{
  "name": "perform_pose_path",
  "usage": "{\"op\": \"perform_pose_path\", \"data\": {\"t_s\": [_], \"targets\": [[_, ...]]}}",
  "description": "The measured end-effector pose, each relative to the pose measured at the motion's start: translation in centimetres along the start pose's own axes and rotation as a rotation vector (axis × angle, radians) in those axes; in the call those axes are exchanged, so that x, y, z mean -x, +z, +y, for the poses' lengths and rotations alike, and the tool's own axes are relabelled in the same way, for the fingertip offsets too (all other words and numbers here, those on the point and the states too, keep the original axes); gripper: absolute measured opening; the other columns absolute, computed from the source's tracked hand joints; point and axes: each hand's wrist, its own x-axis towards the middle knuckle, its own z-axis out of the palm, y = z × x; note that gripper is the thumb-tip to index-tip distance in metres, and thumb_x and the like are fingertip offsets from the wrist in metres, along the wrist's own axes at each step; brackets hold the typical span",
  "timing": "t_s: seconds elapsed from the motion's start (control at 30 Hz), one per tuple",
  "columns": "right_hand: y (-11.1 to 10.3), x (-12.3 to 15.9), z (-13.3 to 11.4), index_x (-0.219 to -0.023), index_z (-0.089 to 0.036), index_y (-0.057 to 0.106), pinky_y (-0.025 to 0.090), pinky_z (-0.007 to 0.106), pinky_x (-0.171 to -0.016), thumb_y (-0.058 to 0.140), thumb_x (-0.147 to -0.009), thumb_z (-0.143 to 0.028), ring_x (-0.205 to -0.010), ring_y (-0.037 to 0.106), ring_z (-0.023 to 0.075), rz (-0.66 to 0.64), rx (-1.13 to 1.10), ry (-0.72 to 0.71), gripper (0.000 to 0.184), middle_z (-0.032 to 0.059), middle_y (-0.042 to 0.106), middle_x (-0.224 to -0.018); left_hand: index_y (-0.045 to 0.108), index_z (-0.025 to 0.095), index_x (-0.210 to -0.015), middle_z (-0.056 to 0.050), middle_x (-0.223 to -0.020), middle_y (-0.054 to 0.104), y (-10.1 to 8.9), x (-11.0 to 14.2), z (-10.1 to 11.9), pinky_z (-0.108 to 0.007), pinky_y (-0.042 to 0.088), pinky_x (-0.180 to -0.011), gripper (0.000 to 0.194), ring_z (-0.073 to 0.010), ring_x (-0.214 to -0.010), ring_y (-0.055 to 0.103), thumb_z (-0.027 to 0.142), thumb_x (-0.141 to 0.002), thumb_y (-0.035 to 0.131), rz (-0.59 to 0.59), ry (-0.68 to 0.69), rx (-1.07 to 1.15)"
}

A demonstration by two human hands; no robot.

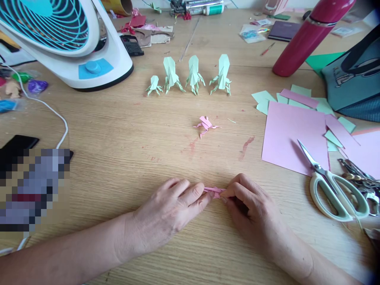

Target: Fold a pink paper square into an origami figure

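Pinching a thin folded piece of pink paper [214, 190], the left hand [173, 209] and right hand [258, 213] have their fingertips nearly together, its middle showing between them. To the right lie metal scissors with pale green-and-white handles [323, 174]. Beyond, a spindly pink paper figure [204, 123] sits on the light wooden tabletop [133, 130]; farther off, four pale-green folded-paper figures [194, 73] stand in a row.

Two hands [170, 209] [261, 215], one held pink piece [213, 190], four green figures [193, 71], one pink figure [205, 124]
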Motion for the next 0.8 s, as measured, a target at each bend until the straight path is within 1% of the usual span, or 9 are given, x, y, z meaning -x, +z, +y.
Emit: {"op": "perform_pose_path", "data": {"t_s": [0.1,0.17,0.23,0.3,0.37,0.43,0.57,0.7,0.8], "targets": [[0.1,0.0,0.0,-0.083,-0.018,0.056,0.040,0.027,-0.063,0.052,-0.091,-0.003,-0.071,0.051,0.0154,0.006,0.002,-0.003,0.018,0.0024,0.053,-0.082,0.054,0.016,-0.141,-0.004,-0.128,0.066,-0.1,-0.1,0.3,-0.038,0.049,-0.093,0.041,-0.0204,-0.100,0.060,0.016,-0.101,0.043,0.040,-0.002,-0.028],[0.1,0.0,0.1,-0.083,-0.018,0.056,0.041,0.028,-0.064,0.052,-0.091,-0.004,-0.071,0.051,0.0155,0.008,-0.001,-0.003,0.017,0.0025,0.053,-0.082,0.052,0.011,-0.143,-0.005,-0.141,0.060,0.0,-0.2,0.6,-0.039,0.044,-0.103,0.043,-0.0224,-0.117,0.057,0.013,-0.102,0.039,0.076,0.062,-0.028],[0.1,0.1,0.1,-0.084,-0.019,0.056,0.042,0.029,-0.065,0.051,-0.092,-0.005,-0.071,0.051,0.0160,0.002,-0.005,0.006,0.017,0.0029,0.054,-0.083,0.046,0.005,-0.146,-0.010,-0.153,0.048,0.3,-0.2,1.0,-0.040,0.033,-0.116,0.046,-0.0247,-0.138,0.044,0.012,-0.102,0.034,0.071,0.139,0.024],[0.0,0.2,0.1,-0.084,-0.019,0.056,0.043,0.030,-0.066,0.051,-0.093,-0.006,-0.072,0.051,0.0164,-0.009,-0.013,0.024,0.017,0.0032,0.054,-0.083,0.038,0.002,-0.150,-0.013,-0.157,0.042,0.9,-0.2,1.4,-0.040,0.026,-0.121,0.049,-0.0252,-0.147,0.035,0.015,-0.103,0.031,0.030,0.139,0.097],[-0.3,0.2,0.1,-0.084,-0.019,0.056,0.045,0.030,-0.067,0.051,-0.094,-0.006,-0.074,0.053,0.0163,-0.029,-0.039,0.036,0.017,0.0035,0.055,-0.085,0.035,0.003,-0.152,-0.014,-0.158,0.040,1.5,-0.1,1.8,-0.040,0.024,-0.122,0.050,-0.0251,-0.148,0.033,0.024,-0.107,0.030,0.025,0.065,0.118],[-0.6,0.2,0.2,-0.088,-0.020,0.057,0.046,0.028,-0.067,0.052,-0.095,-0.007,-0.075,0.055,0.0155,-0.049,-0.079,0.036,0.015,0.0035,0.057,-0.088,0.034,0.005,-0.153,-0.013,-0.160,0.038,1.9,0.0,2.1,-0.042,0.024,-0.122,0.052,-0.0259,-0.149,0.031,0.030,-0.107,0.030,0.005,0.055,0.134],[-1.3,0.3,0.3,-0.098,-0.021,0.058,0.048,0.025,-0.067,0.053,-0.097,-0.008,-0.077,0.058,0.0137,-0.047,-0.131,0.033,0.014,0.0030,0.058,-0.091,0.028,0.008,-0.156,-0.010,-0.163,0.033,2.1,0.2,2.1,-0.042,0.023,-0.121,0.054,-0.0248,-0.151,0.027,0.031,-0.107,0.029,-0.004,0.036,0.156],[-1.5,0.7,0.1,-0.095,-0.020,0.060,0.049,0.025,-0.065,0.054,-0.096,-0.009,-0.077,0.060,0.0133,-0.035,-0.133,0.065,0.013,0.0051,0.058,-0.098,0.026,0.008,-0.156,-0.009,-0.164,0.030,2.0,0.2,2.0,-0.041,0.016,-0.124,0.055,-0.0234,-0.152,0.024,0.033,-0.107,0.031,-0.013,0.036,0.185],[-1.5,0.7,-0.1,-0.091,-0.020,0.061,0.049,0.024,-0.061,0.054,-0.096,-0.012,-0.074,0.060,0.0122,-0.033,-0.153,0.113,0.012,0.0053,0.058,-0.099,0.027,0.009,-0.156,-0.010,-0.163,0.031,1.9,0.0,2.0,-0.040,0.014,-0.124,0.055,-0.0231,-0.151,0.027,0.033,-0.107,0.033,-0.004,0.032,0.189]]}}
